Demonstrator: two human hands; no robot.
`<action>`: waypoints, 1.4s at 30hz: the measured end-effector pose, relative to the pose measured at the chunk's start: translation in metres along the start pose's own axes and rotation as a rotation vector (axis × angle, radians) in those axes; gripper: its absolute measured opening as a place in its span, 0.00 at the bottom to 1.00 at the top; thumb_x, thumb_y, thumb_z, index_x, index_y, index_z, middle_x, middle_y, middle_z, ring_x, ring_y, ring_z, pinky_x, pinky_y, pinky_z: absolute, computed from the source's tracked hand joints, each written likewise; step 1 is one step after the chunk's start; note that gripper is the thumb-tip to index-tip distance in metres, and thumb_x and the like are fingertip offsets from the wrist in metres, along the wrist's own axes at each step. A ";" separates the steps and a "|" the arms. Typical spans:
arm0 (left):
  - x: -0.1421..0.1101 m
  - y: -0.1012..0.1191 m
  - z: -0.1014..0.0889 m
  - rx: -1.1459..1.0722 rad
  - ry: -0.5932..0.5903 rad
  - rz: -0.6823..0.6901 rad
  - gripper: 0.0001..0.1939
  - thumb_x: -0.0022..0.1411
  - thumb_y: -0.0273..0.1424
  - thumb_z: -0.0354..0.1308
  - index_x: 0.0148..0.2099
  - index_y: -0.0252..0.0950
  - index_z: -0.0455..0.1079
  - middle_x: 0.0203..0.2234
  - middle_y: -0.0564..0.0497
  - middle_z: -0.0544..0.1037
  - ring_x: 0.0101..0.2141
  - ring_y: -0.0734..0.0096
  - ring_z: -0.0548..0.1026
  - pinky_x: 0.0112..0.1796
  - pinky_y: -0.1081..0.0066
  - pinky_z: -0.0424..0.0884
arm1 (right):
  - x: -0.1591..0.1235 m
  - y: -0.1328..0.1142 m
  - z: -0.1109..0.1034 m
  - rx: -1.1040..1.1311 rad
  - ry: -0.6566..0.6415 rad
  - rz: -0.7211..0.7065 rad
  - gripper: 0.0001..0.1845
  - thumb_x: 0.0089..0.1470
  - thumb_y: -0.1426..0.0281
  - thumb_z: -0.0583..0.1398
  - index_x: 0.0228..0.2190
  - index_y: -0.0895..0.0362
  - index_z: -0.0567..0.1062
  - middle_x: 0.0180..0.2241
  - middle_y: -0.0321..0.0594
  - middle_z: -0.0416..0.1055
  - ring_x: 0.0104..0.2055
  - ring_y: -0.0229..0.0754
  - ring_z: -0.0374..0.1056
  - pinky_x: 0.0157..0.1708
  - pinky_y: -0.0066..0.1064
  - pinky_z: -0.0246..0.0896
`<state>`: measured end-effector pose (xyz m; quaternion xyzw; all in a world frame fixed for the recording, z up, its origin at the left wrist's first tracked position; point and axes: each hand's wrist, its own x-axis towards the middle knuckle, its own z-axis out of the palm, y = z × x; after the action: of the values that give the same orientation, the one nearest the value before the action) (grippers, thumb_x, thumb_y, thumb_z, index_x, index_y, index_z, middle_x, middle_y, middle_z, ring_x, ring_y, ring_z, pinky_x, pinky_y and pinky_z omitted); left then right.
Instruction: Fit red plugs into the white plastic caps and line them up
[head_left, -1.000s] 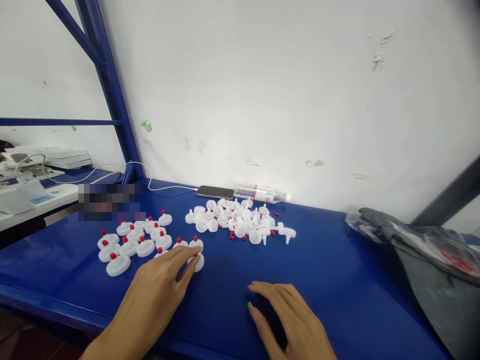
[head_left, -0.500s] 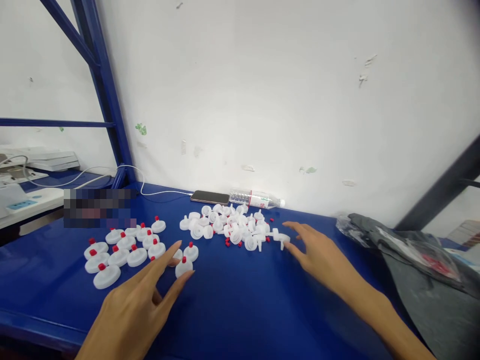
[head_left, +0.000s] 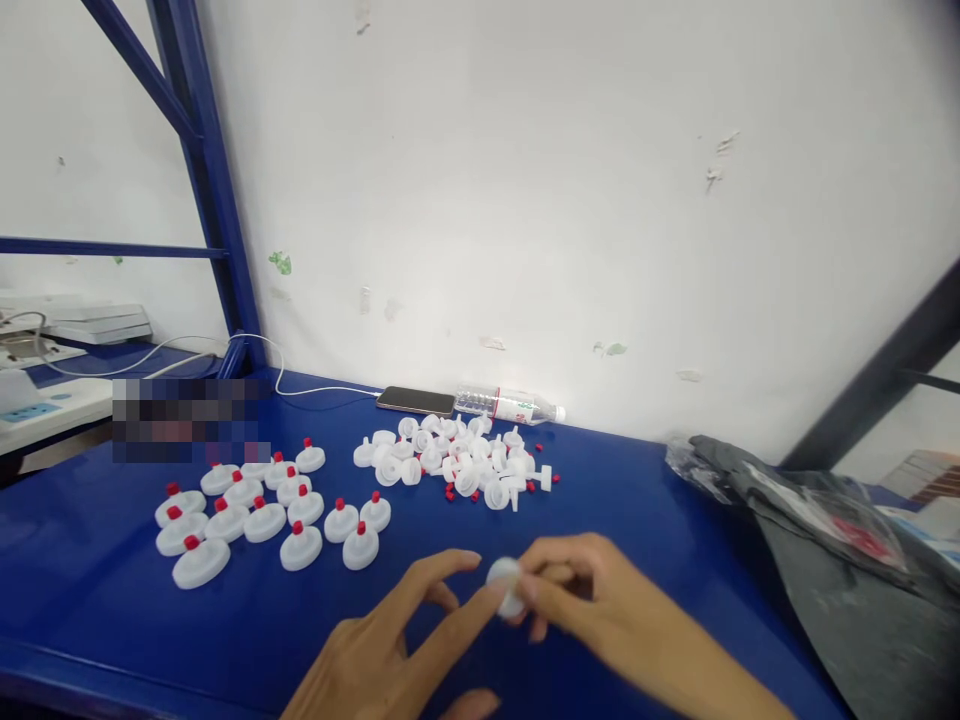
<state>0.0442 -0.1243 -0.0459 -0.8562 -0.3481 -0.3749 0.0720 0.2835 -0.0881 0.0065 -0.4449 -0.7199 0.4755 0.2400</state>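
Close to the front of the blue counter (head_left: 645, 500), the right hand (head_left: 600, 580) has a white cap (head_left: 501, 570) pinched between thumb and fingers, pretty much closed up on it. The left hand (head_left: 382, 650) is half open, thumb well apart, with one fingertip right at the cap; can't really tell if it's pressing or just overlapping it. Over on the left there's a bunch of red-tipped caps (head_left: 264, 522), all sitting tip up. Further back in the middle is a messy pile of plain caps (head_left: 466, 480), with little red tips (head_left: 450, 494) scattered around it. Behind that pile, a phone (head_left: 416, 402) and a clear bottle (head_left: 514, 405) lie by the wall.
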 end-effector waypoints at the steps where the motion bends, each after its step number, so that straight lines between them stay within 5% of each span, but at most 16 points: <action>1: 0.001 0.000 0.004 -0.025 0.007 0.019 0.18 0.75 0.37 0.49 0.64 0.42 0.63 0.52 0.44 0.77 0.30 0.77 0.81 0.25 0.79 0.75 | -0.001 -0.003 0.012 0.061 -0.041 -0.008 0.21 0.61 0.53 0.61 0.35 0.57 0.83 0.31 0.41 0.81 0.32 0.41 0.75 0.35 0.28 0.66; 4: 0.000 -0.005 0.013 -0.175 0.021 0.024 0.16 0.73 0.29 0.53 0.61 0.39 0.65 0.47 0.45 0.78 0.38 0.74 0.81 0.36 0.79 0.77 | -0.002 -0.009 0.027 0.101 -0.094 -0.018 0.21 0.62 0.53 0.59 0.37 0.56 0.83 0.31 0.41 0.80 0.34 0.42 0.75 0.36 0.28 0.67; 7: -0.003 -0.011 0.018 -0.259 -0.010 -0.072 0.18 0.71 0.27 0.57 0.61 0.39 0.65 0.48 0.47 0.77 0.39 0.75 0.81 0.38 0.82 0.76 | 0.000 -0.009 0.004 -0.052 -0.054 0.014 0.22 0.64 0.53 0.57 0.35 0.55 0.83 0.33 0.41 0.81 0.32 0.42 0.75 0.34 0.29 0.67; 12: -0.001 -0.016 0.021 -0.273 -0.136 -0.272 0.18 0.67 0.27 0.59 0.58 0.46 0.70 0.50 0.53 0.76 0.19 0.86 0.71 0.26 0.81 0.73 | 0.025 0.017 -0.068 -0.672 0.572 0.083 0.13 0.62 0.59 0.59 0.38 0.51 0.81 0.33 0.38 0.81 0.34 0.46 0.75 0.35 0.34 0.64; 15: 0.000 -0.018 0.023 -0.246 -0.207 -0.384 0.24 0.62 0.27 0.62 0.59 0.49 0.70 0.48 0.54 0.79 0.18 0.83 0.68 0.25 0.79 0.73 | 0.045 0.047 -0.090 -0.737 0.476 0.047 0.13 0.59 0.62 0.61 0.45 0.50 0.79 0.38 0.38 0.80 0.37 0.46 0.75 0.38 0.35 0.64; 19: -0.003 -0.022 0.026 -0.259 -0.264 -0.468 0.27 0.61 0.29 0.62 0.62 0.48 0.68 0.47 0.53 0.79 0.20 0.79 0.68 0.25 0.76 0.73 | 0.058 0.077 -0.091 -0.763 0.407 -0.023 0.10 0.62 0.63 0.59 0.39 0.51 0.79 0.38 0.39 0.78 0.39 0.46 0.74 0.40 0.35 0.64; 24: -0.003 -0.022 0.025 -0.318 -0.298 -0.489 0.21 0.63 0.30 0.60 0.57 0.48 0.74 0.49 0.52 0.78 0.21 0.80 0.66 0.27 0.74 0.71 | 0.047 0.072 -0.090 -0.676 0.468 -0.054 0.09 0.62 0.63 0.58 0.33 0.52 0.76 0.32 0.38 0.78 0.35 0.46 0.74 0.36 0.35 0.64; 28: -0.002 -0.023 0.024 -0.359 -0.332 -0.515 0.21 0.62 0.30 0.60 0.57 0.49 0.74 0.50 0.53 0.77 0.21 0.79 0.66 0.28 0.74 0.70 | 0.031 0.041 -0.076 -0.378 0.584 -0.092 0.13 0.60 0.58 0.60 0.41 0.52 0.76 0.35 0.39 0.77 0.33 0.43 0.74 0.33 0.33 0.68; 30: -0.003 -0.024 0.025 -0.367 -0.330 -0.544 0.23 0.62 0.30 0.61 0.59 0.50 0.72 0.49 0.54 0.78 0.22 0.78 0.67 0.29 0.74 0.70 | 0.023 0.025 -0.058 -0.259 0.535 -0.113 0.20 0.61 0.55 0.59 0.50 0.51 0.76 0.36 0.39 0.76 0.31 0.42 0.72 0.29 0.31 0.67; 37: -0.007 -0.025 0.029 -0.382 -0.306 -0.587 0.33 0.59 0.29 0.64 0.65 0.54 0.64 0.44 0.56 0.80 0.23 0.77 0.69 0.29 0.75 0.69 | 0.012 0.000 0.025 -0.110 0.355 -0.197 0.04 0.55 0.64 0.68 0.32 0.49 0.84 0.31 0.31 0.80 0.33 0.37 0.73 0.36 0.24 0.66; 42: -0.007 -0.023 0.028 -0.348 -0.256 -0.527 0.32 0.60 0.29 0.64 0.65 0.51 0.65 0.38 0.55 0.81 0.22 0.76 0.70 0.27 0.76 0.69 | 0.018 0.009 0.050 -0.139 0.270 -0.219 0.04 0.56 0.70 0.67 0.33 0.49 0.84 0.32 0.29 0.82 0.33 0.38 0.76 0.37 0.24 0.65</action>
<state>0.0428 -0.1006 -0.0742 -0.7764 -0.4944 -0.3238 -0.2189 0.2400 -0.0943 -0.0242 -0.4393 -0.7564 0.3316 0.3534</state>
